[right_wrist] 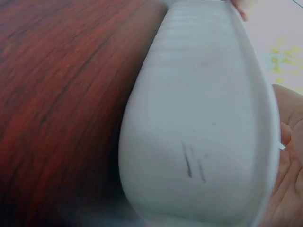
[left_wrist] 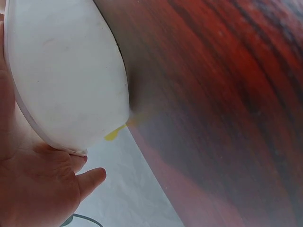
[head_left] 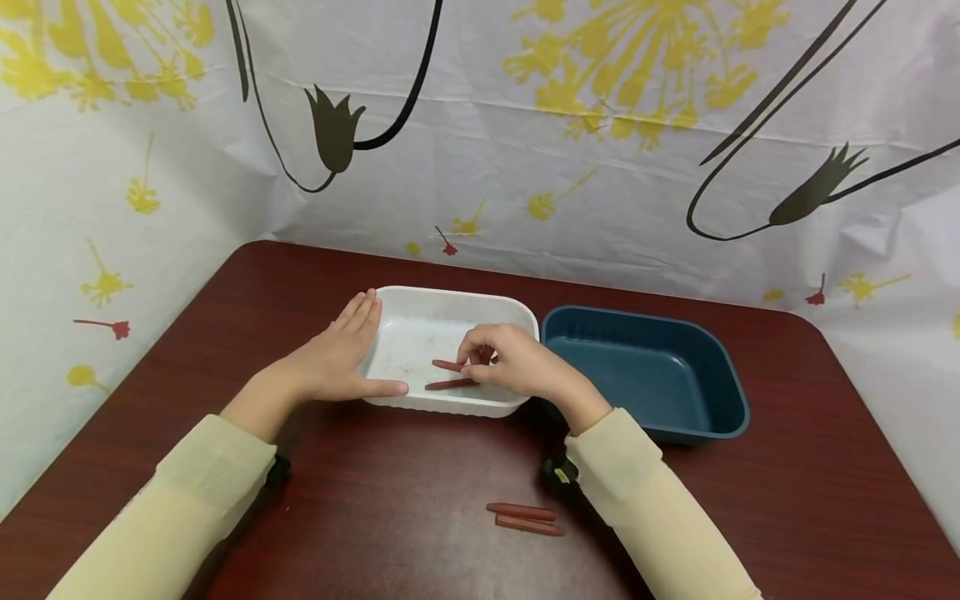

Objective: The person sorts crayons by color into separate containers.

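My left hand (head_left: 337, 356) rests on the left end of a white tray (head_left: 420, 403), fingers straight along its rim and thumb over the near edge. Inside that tray my right hand (head_left: 512, 358) pinches a slim reddish-brown crayon (head_left: 444, 364), its other end hidden by the fingers. Just below it in the tray is a second crayon (head_left: 448, 384), partly covered by the thumb; whether the hand touches it I cannot tell. The left wrist view shows my left palm (left_wrist: 38, 184) against the tray's outer wall (left_wrist: 71, 71). In the right wrist view the tray wall (right_wrist: 199, 109) hides most of my right hand (right_wrist: 289, 175).
A dark blue tray (head_left: 727, 392) stands against the white one's right side. Two more reddish-brown crayons (head_left: 525, 518) lie side by side on the wooden table (head_left: 360, 500), near its front. Behind the table hangs a white flower-patterned cloth (head_left: 465, 158).
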The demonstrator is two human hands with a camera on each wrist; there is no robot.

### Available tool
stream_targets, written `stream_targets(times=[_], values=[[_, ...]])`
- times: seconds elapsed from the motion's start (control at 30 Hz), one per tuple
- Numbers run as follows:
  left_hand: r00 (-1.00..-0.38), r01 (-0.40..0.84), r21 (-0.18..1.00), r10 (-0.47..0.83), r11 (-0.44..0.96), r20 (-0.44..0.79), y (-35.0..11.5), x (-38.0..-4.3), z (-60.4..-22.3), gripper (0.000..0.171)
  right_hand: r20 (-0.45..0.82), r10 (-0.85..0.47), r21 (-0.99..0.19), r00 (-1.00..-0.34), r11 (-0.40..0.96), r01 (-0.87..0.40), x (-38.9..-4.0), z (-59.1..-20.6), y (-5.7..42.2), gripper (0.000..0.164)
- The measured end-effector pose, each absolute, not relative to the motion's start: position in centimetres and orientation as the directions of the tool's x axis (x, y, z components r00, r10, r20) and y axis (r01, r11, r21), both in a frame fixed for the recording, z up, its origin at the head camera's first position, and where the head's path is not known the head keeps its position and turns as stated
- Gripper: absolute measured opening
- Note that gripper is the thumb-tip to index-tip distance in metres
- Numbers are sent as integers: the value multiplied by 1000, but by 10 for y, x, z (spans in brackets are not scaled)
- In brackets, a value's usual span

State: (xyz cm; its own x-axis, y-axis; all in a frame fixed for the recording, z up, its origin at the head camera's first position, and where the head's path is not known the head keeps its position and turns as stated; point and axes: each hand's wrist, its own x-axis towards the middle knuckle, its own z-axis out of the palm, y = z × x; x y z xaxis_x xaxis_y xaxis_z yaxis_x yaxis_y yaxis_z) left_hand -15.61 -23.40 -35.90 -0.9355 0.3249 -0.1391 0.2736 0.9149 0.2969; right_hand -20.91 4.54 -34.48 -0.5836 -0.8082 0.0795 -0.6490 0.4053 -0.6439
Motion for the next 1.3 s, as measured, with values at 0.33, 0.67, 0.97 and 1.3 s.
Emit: stream_targets(times=[0.33, 0.67, 0.97, 1.3], values=[[-937, 274, 295, 323, 916, -135, -233, -156, -357, 129, 35, -772, -618, -635, 483, -620, -218, -354, 32, 5], [-937, 268, 290, 319, 919, -144, -233, -157, -354, 129, -1, -756, -545, -655, 549, -634, -217, -361, 20, 7], [-938, 265, 297, 316, 917, -140, -233, -157, -354, 129, -30, -730, -523, -683, 593, -612, -215, -363, 17, 11], [-937, 272, 302, 324, 914, -134, -233, -156, -358, 129, -43, -711, -521, -702, 616, -591, -212, -363, 21, 8]])
